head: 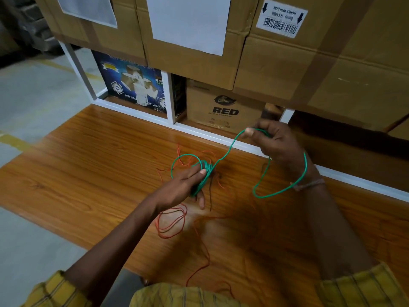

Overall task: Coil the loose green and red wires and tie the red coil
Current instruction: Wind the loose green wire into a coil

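Cardboard cartons [287, 69]: brown, taped, stacked on white shelving [169, 100]; one bears an upside-down white label, a lower one reads "RED".

Wooden surface [88, 173]: orange-brown, glossy grain, running along the foot of the shelving.

Red wire [170, 224]: thin, loose, lying on the wooden surface in an untidy spread; a few rough loops sit below the left hand, and a single strand trails toward the person's yellow striped shirt [188, 295].

Green wire [230, 149]: thin, bright green, held above the surface. A tight bundle of several turns is at the left hand; one strand rises to the right hand, then hangs in a wide loop past the right wrist.

Left hand [186, 185]: grips the green coil, thumb on top.

Right hand [276, 142]: raised, well apart from the left, pinching the green strand between thumb and fingers.
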Action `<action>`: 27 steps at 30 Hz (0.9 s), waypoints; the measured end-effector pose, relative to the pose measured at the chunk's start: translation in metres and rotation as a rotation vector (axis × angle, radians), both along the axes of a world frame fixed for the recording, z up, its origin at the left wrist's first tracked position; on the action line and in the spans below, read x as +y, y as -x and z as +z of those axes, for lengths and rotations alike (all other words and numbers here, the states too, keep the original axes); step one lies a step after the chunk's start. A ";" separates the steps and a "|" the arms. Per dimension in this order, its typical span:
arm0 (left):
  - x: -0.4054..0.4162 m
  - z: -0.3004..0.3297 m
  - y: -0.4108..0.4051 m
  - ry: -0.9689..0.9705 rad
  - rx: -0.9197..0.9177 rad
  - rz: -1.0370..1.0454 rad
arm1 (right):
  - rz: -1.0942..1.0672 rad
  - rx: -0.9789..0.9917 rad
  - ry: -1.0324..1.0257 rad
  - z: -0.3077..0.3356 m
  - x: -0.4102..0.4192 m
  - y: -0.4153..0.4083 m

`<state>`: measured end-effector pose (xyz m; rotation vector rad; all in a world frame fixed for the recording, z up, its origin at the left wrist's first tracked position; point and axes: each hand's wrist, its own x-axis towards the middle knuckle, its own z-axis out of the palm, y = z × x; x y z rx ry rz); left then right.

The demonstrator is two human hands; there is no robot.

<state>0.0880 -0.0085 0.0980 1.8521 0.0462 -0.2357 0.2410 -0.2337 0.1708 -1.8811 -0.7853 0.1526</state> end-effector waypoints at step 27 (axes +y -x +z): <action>0.020 -0.003 -0.028 -0.069 -0.238 0.354 | 0.416 0.390 0.390 -0.051 0.038 0.117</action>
